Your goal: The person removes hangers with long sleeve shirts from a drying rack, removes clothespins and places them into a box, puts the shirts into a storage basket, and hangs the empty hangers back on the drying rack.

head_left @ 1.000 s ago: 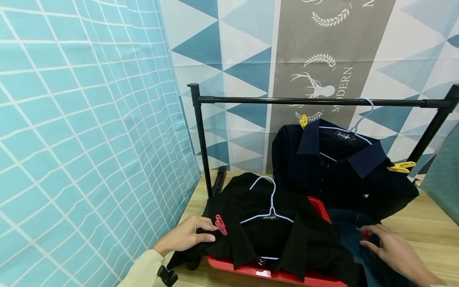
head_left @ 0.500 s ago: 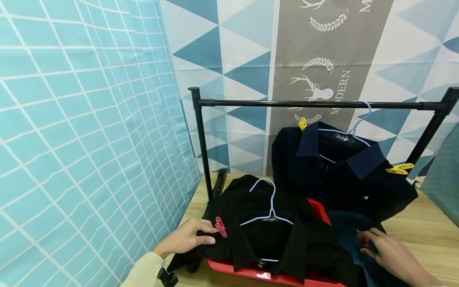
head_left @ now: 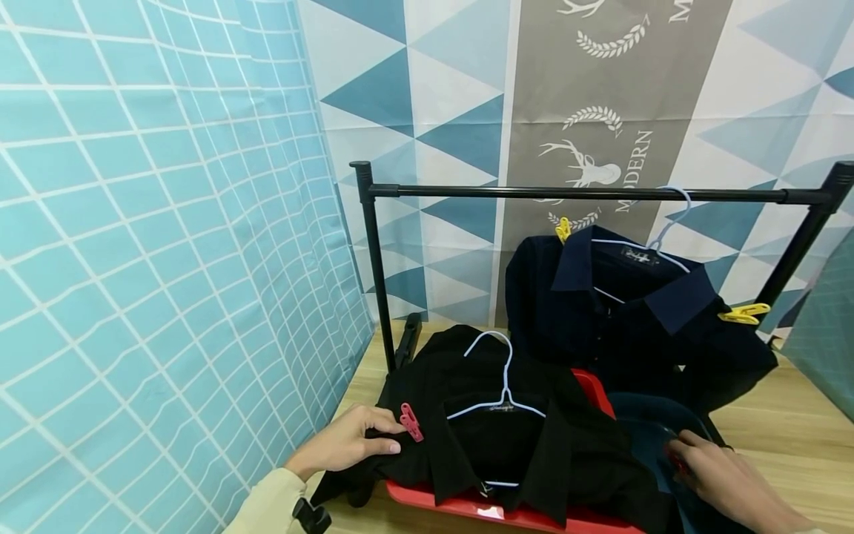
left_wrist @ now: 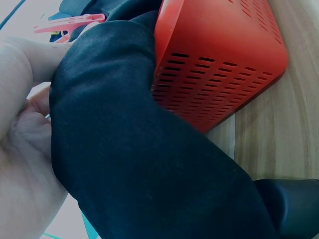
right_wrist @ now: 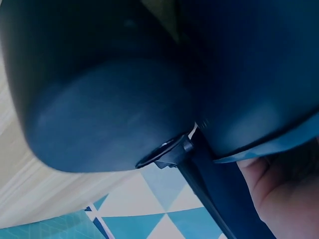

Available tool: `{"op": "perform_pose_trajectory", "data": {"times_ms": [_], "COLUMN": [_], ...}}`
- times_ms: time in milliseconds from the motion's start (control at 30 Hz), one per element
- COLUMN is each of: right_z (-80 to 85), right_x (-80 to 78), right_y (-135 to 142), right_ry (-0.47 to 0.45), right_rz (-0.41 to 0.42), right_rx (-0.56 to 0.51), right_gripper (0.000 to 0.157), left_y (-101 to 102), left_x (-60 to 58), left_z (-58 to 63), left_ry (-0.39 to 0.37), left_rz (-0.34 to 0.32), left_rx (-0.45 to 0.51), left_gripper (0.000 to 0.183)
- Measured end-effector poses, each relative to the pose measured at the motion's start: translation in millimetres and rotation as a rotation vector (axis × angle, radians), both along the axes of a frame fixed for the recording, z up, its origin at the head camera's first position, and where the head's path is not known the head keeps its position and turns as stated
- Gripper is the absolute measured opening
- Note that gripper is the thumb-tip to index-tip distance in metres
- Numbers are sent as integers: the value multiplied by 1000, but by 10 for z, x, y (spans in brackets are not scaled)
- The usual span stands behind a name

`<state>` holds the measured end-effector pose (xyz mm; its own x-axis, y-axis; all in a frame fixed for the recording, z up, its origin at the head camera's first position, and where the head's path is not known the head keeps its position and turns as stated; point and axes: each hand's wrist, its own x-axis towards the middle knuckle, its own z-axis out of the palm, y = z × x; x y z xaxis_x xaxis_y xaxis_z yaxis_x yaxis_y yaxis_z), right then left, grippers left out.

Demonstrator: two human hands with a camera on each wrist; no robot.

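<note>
A black collared shirt lies over a red plastic basket, with a light blue hanger in its neck. My left hand pinches the shirt's shoulder at the left, beside a pink clothespin clipped there. The left wrist view shows the sleeve hanging past that hand and the basket's slotted side. On the right, my right hand is at a dark blue basin. A red clothespin shows partly between its fingers. The basin's rim meets that hand in the right wrist view.
A black clothes rack stands behind. On it hangs a navy shirt with yellow clothespins at its shoulders. A patterned wall covering is at the back, and a blue checked one at the left.
My right hand has turned over at the basin, so the red clothespin shows less between its fingers. My left hand keeps its hold on the shirt.
</note>
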<state>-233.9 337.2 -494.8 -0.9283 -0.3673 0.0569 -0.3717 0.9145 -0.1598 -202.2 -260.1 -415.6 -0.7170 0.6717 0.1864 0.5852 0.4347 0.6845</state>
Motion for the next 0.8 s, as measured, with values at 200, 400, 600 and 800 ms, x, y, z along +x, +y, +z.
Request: {"op": "perform_pose_trajectory", "data": {"times_ms": [200, 400, 600, 800], "right_z": [-35, -51, -79, -90], "right_x": [18, 32, 32, 27], "right_y": [-7, -3, 17, 31], "right_ry": [-36, -44, -46, -31], "right_rz": [29, 68, 112, 117], "right_rx": [18, 28, 33, 14], "right_gripper": [21, 22, 19, 22], "left_y": [9, 12, 6, 15], "left_x": [-1, -5, -2, -11], "left_z": [4, 2, -2, -4], "left_ry": [-7, -16, -25, -27], "left_rz": [-1, 8, 34, 37], "left_rx": [3, 5, -10, -10], "left_gripper": [27, 27, 29, 29]}}
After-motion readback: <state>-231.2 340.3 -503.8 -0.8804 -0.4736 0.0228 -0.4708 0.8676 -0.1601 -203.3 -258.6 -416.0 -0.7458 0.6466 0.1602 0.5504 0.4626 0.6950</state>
